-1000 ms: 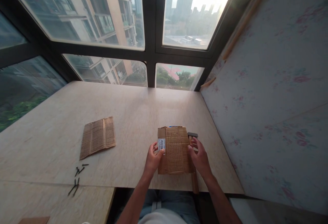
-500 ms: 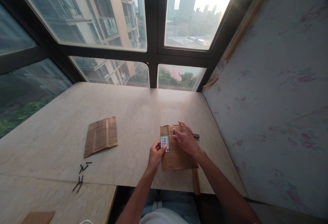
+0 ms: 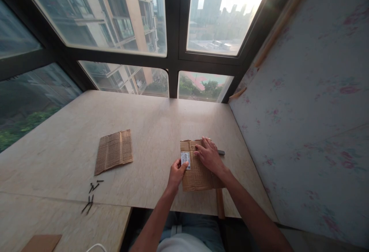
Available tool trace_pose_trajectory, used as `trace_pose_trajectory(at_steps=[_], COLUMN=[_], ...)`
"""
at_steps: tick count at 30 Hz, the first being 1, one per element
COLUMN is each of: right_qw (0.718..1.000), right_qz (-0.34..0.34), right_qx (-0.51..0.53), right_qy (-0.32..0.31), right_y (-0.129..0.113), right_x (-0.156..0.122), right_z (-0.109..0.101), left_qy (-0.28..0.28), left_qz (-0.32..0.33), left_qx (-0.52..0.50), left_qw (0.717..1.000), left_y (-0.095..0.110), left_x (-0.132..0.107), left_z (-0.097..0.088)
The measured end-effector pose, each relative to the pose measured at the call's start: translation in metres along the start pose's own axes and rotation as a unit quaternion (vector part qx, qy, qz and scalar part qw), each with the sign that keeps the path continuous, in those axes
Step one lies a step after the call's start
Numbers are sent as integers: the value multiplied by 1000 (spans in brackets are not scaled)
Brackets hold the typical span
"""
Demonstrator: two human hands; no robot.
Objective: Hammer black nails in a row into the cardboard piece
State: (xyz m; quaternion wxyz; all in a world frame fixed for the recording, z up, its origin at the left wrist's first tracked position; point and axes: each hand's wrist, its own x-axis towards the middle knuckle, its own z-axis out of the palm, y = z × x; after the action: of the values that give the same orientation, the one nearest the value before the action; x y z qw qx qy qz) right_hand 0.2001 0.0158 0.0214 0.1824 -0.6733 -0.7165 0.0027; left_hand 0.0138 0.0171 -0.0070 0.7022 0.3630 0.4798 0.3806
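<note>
Left hand: the left hand [image 3: 175, 174] is clamped on the left edge of a ribbed cardboard piece [image 3: 198, 177]; its thumb lies on top, over the printed label, and the other fingers curl at the edge, their tips mostly hidden.
Right hand: the right hand [image 3: 210, 156] lies palm down across the upper right of the same piece, fingers apart, some reaching to the top edge and others near a short row of small holes; whether they pinch anything there cannot be told.
Cardboard piece: in front of the person, near the front edge of the table [image 3: 152, 129], lapping over a hammer.
Printed label: a white label [image 3: 185, 160] with a barcode, on the left side of the cardboard piece.
Hammer: its dark head [image 3: 221, 152] shows beyond the right hand, its wooden handle [image 3: 220, 203] below the cardboard, reaching the table's front edge; the middle is covered.
Second cardboard piece: another ribbed sheet [image 3: 113, 152] lies on the left, well apart from both hands.
Fasteners: dark fasteners [image 3: 96, 186] lie in two loose groups below that sheet.
Lower left corner: a flat brown piece [image 3: 43, 243] and, near it, a white cable [image 3: 98, 244].
</note>
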Motion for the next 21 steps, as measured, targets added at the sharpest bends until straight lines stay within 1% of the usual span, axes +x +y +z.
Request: trace_pose_trajectory(at_steps=[3, 7, 9, 12, 15, 18, 21], right_qw=[1000, 997, 996, 998, 1000, 999, 998], right_qz=[9, 53, 61, 39, -3, -33, -44], right_qx=[4, 3, 2, -3, -12, -21, -32], right_qy=[16, 58, 67, 55, 26, -2, -19], right_y=[9, 29, 37, 40, 34, 28, 27], right_x=[-1, 0, 2, 6, 11, 17, 21], right_z=[4, 8, 7, 5, 3, 4, 4], left_qy=[-2, -11, -13, -17, -15, -2, 3], left_qz=[6, 16, 12, -11, -34, -25, -16], left_qx=[-4, -33, -53, -59, -40, -33, -28], left_qw=[1000, 999, 998, 998, 999, 999, 999], left_y=[2, 7, 8, 6, 1, -1, -2], left_x=[-2, -3, 0, 7, 14, 16, 17], left_z=[0, 0, 2, 5, 7, 6, 5])
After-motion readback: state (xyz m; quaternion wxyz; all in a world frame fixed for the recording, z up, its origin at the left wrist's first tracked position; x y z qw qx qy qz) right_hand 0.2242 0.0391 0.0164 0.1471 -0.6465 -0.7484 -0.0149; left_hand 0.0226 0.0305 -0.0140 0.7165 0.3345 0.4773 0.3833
